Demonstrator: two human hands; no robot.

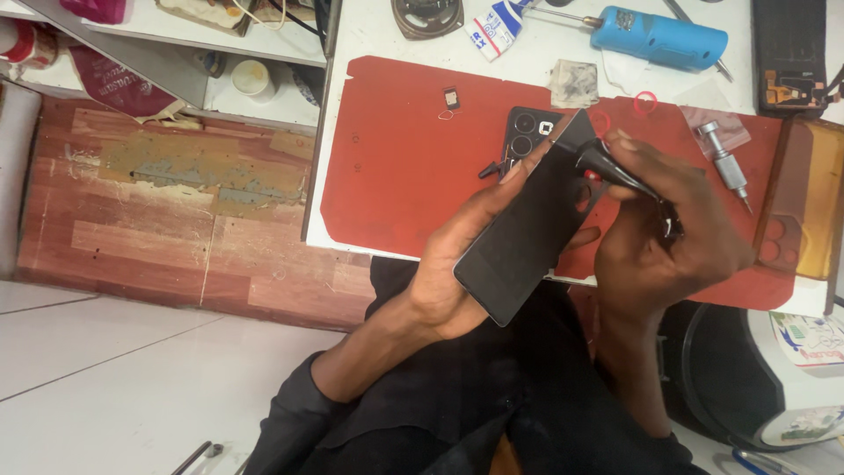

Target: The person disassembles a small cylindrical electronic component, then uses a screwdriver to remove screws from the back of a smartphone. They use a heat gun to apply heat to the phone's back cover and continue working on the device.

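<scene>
The left hand point(457, 264) grips a flat black rectangular phone panel point(527, 229) by its long edges, tilted above the near edge of the white worktop point(369, 35), while the right hand point(668, 237) is closed around a slim black pointed tool point(615, 171) whose tip meets the panel's upper corner. Beneath them lies a red rubber mat point(396, 167) carrying a black phone body with round camera rings point(527, 132) just behind the panel and a silver metal screwdriver point(725, 163) to the right. The mat's left half lies open, and a blue cylindrical power tool point(659, 37) rests near the worktop's far edge.
</scene>
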